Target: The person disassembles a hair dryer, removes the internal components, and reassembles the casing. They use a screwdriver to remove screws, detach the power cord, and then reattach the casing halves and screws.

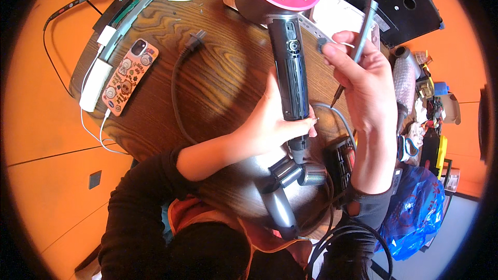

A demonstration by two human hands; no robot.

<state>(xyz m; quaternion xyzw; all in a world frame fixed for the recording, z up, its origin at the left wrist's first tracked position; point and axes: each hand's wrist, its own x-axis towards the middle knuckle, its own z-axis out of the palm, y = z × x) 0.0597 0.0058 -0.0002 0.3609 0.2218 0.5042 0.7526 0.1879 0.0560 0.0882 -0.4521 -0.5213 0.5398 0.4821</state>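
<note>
A glossy grey hair dryer point(288, 46) with a pink ring mouth stands over the grained wooden desk point(218, 78); the left hand point(272, 119) wraps its ribbed black handle, grip closed; the right hand point(363, 80), raised, pinches a slim grey screwdriver point(358, 46).

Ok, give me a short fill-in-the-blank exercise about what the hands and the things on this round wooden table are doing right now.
1. The left hand grips the black handle of the grey hair dryer, whose round head has a ____ rim.
2. The right hand holds a slim grey ____.
3. The phone in the patterned orange case lies on the round wooden table, to the ____ of the hair dryer.

Missing words: pink; screwdriver; left
</note>
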